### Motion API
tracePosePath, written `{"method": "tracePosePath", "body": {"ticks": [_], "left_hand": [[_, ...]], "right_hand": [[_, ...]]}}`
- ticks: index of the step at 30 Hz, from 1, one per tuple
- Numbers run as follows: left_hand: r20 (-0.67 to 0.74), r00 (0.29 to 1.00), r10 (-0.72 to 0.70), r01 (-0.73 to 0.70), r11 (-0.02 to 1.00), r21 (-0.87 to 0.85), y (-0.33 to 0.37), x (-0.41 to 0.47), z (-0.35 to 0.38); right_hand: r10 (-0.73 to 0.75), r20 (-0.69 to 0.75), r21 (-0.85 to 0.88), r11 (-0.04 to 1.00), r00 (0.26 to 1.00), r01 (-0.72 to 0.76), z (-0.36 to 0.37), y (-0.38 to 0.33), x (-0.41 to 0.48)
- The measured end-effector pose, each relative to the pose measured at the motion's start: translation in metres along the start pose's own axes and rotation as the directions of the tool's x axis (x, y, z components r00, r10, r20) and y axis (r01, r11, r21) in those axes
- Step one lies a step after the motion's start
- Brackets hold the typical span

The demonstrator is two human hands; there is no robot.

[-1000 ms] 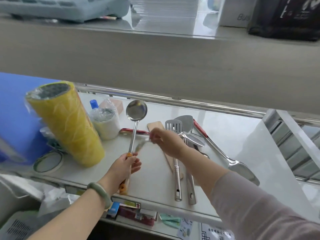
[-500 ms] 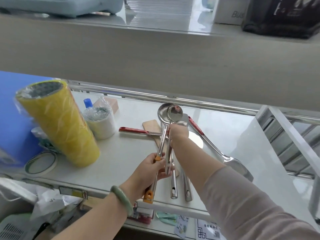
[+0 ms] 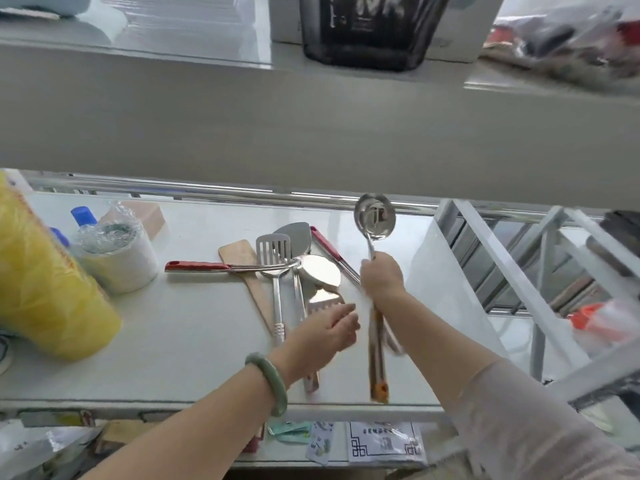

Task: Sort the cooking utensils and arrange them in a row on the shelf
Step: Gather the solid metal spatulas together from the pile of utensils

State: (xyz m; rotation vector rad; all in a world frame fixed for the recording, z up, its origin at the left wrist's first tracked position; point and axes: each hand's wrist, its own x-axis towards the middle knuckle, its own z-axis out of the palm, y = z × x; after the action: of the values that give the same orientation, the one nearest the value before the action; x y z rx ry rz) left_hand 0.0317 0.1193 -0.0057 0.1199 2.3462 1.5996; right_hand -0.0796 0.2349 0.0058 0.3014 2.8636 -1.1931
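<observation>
Presently the right hand (image 3: 382,277) is closed round the stem of a steel ladle (image 3: 375,216), gripping just below the bowl, so that the bowl stands up near the shelf's back rail (image 3: 207,192) and the orange-tipped handle hangs down past the front edge. Held this way, apart from the heap, the ladle appears to have been singled out for its own place toward the right end of the shelf (image 3: 173,341). The left hand (image 3: 332,329), fingers loosely spread and holding nothing, hovers over the handles of the pile, probably to pick or steady the next piece.

The remaining utensils lie crossed at mid-shelf (not yet in a row): a slotted turner (image 3: 273,249), a wooden spatula (image 3: 242,258), a red-handled spoon (image 3: 197,266) lying sideways toward the left end, a solid turner (image 3: 294,237) and a second red-handled tool (image 3: 329,245) slanting toward the right.

Hard to make out: the left hand covers the lower handles, so which stem belongs to which head cannot be told. Motion blur smears the ladle's handle, and a second blurred stem beside it may or may not be in the right hand. A yellow roll (image 3: 41,289) is cut off at the left.
</observation>
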Motion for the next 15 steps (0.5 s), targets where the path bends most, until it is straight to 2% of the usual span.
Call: {"method": "tracePosePath", "body": {"ticks": [5,9,11,15], "left_hand": [[-0.272,0.959,0.083,-0.002,0.958,0.287,-0.019,0.009,-0.033],[-0.491,0.867,0.078,0.154,0.897,0.414,-0.047,0.028,-0.076],[-0.502,0.865,0.021,0.275,0.817,0.507,-0.056,0.040,-0.097],[-0.461,0.882,-0.095,0.427,0.575,0.698,-0.074,0.059,-0.124]], "right_hand": [[0.045,-0.090,-0.354,0.932,0.995,-0.074,-0.055,0.080,0.027],[0.098,-0.068,-0.429,0.896,0.993,-0.118,-0.062,0.117,0.035],[0.108,-0.063,-0.432,0.893,0.992,-0.124,-0.057,0.124,0.039],[0.093,-0.108,-0.436,0.890,0.990,-0.131,-0.047,0.127,0.042]]}}
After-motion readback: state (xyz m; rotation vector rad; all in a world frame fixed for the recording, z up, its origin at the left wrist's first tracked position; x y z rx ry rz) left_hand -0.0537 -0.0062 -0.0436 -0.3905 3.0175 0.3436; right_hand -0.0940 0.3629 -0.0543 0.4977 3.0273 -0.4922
